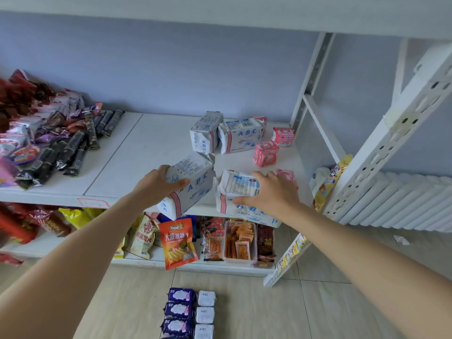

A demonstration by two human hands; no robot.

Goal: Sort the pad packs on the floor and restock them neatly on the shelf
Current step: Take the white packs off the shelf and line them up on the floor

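Note:
My left hand (160, 183) grips a white ABC pad pack (193, 184) tilted over the front edge of the white shelf (137, 152). My right hand (269, 194) grips another white ABC pack (241, 189) at the shelf's front edge, to the right of the first. Two more white ABC packs (230, 135) stand upright further back. Two small pink packs (274, 145) sit near the right post, and a third pink pack (287, 176) shows behind my right hand. On the floor lie purple packs (179, 310) and small white ABC packs (206, 314) in two rows.
Snack bags and dark sachets (49, 135) are piled on the shelf's left half. The lower shelf holds an orange chip bag (177, 243) and a biscuit tray (241, 242). A white perforated post (381, 143) and a radiator (401, 201) stand to the right.

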